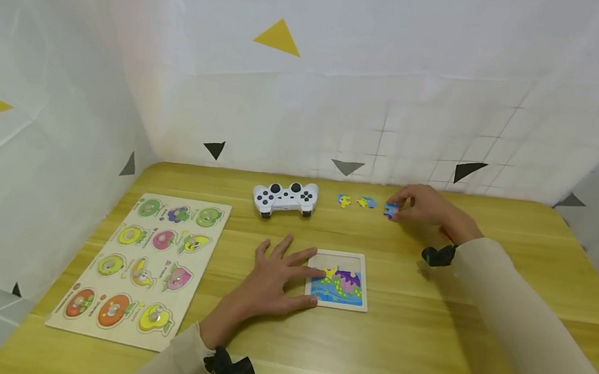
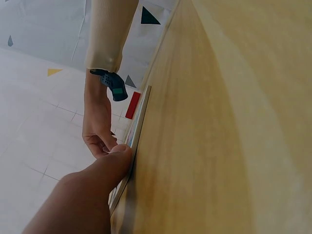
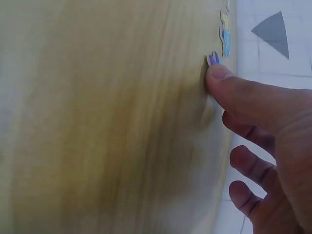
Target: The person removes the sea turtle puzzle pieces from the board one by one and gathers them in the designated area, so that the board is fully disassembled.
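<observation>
At the back right of the table, my right hand (image 1: 428, 206) pinches a blue and purple jigsaw piece (image 1: 389, 210) between thumb and fingers. In the right wrist view the thumb covers most of that piece (image 3: 213, 59). Two more jigsaw pieces, one blue and yellow (image 1: 344, 200) and another beside it (image 1: 367, 202), lie in a row to its left. My left hand (image 1: 276, 278) is spread out, its thumb and fingertips at the left edge of a square puzzle tray (image 1: 338, 305). Joined pieces with a purple and green picture fill the tray's lower part; its upper part shows bare board.
A white game controller (image 1: 285, 198) sits left of the loose pieces. On the left lies a wooden fruit puzzle board (image 1: 158, 244) with knobs. A red block (image 2: 132, 105) stands near the right wrist. A patterned white cloth (image 1: 308, 113) hangs behind the table.
</observation>
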Demonstrator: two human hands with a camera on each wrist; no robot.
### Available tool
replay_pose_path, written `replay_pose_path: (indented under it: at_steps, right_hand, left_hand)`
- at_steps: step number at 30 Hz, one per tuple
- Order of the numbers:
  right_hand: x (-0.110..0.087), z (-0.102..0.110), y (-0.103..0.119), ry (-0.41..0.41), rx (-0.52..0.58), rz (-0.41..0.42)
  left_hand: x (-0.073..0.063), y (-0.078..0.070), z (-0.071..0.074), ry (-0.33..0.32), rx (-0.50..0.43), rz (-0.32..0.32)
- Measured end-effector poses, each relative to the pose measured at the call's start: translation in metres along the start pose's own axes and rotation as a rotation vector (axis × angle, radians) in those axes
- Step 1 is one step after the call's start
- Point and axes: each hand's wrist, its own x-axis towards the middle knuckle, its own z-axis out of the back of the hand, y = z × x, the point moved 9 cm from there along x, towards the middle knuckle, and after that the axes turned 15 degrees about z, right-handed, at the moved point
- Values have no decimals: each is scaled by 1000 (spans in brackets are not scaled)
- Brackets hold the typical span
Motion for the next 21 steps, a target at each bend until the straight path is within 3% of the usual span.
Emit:
replay_pose_path:
  at_steps: [9, 21]
  right_hand:
    - [-9, -2, -24, 37, 55, -93]
    - [-6, 0, -14, 35, 92, -88]
  left_hand:
    - [0, -4, -4, 6, -1, -14]
    - [-2, -2, -1, -1, 7, -17]
